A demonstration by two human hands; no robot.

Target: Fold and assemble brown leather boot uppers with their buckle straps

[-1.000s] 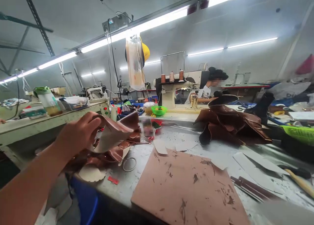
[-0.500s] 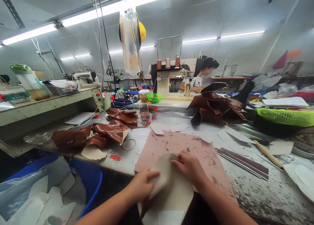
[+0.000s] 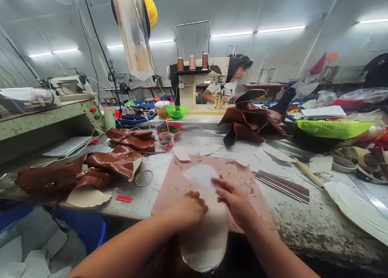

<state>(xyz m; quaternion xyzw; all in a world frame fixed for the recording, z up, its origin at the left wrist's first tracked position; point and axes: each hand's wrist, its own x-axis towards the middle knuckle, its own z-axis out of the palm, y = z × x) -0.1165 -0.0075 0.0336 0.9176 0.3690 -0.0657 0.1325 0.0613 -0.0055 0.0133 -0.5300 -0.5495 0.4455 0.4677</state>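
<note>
One pale piece (image 3: pixel 209 233) lies under the curled left hand (image 3: pixel 193 208), grip unclear, right hand (image 3: pixel 233 198) half-spread at the piece's edge

Grey wall (image 3: pixel 232 11), glowing strip lights (image 3: pixel 281 29), speckled workbench (image 3: pixel 303 221) in foreground.

Cool, bright light is cast by slim white tubes (image 3: pixel 232 34) from ten to two o'clock. Sheen is thrown on glossy brown leather pieces (image 3: pixel 112 160) near nine. At six, the bare left hand (image 3: pixel 193 209) is smeared by motion; outer edges are stretched.
</note>
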